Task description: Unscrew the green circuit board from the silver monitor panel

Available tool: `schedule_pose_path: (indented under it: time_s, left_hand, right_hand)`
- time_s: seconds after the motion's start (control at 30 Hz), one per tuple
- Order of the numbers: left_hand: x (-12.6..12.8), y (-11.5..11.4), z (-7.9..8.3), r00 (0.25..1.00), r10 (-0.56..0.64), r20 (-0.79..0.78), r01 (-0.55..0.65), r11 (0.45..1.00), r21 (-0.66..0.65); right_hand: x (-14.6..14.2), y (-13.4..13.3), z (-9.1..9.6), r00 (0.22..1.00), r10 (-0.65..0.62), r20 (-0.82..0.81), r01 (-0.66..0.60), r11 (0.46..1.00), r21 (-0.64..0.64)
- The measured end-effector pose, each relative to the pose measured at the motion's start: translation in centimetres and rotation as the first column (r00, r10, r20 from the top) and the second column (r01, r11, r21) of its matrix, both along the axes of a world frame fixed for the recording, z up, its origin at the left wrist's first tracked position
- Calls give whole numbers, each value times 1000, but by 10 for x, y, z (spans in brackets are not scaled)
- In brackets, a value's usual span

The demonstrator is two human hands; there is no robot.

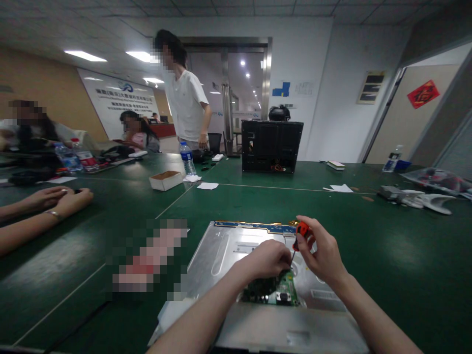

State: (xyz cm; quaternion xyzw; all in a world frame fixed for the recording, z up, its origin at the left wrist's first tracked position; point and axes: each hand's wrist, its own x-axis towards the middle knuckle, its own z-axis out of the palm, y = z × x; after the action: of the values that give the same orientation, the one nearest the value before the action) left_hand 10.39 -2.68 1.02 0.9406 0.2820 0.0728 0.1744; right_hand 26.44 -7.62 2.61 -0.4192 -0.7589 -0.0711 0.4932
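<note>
My right hand [320,250] grips a red and black screwdriver [301,231] by its handle. The shaft points down at a green circuit board [289,285] on a silver metal panel [206,275], which looks like the back of a display. Beside the screwdriver's tip is my left hand [267,256], its fingers curled closed over the board's upper edge; what they pinch, if anything, is hidden. A thin blue board [254,226] runs along the panel's far edge. Part of the green board lies under my left wrist.
The green table [405,260] holds a black monitor housing [272,147], an open cardboard box [166,180], a water bottle [187,158], and metal parts [420,198] at the right. Another person's hands [61,199] rest at the left. A standing person [186,103] is behind the table.
</note>
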Motion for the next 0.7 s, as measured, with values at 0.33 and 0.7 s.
schedule_pose_path:
  time_s: [0.33,0.7]
  left_hand:
    - [1,0,1,1000,0,-6,0,1000,4]
    - [1,-1,1,1000,-1,-8,1,1000,6]
  right_hand:
    - [0,3,1,999,-22,28,20,998,54]
    - [2,-1,1,1000,10,1,-10,999,-44]
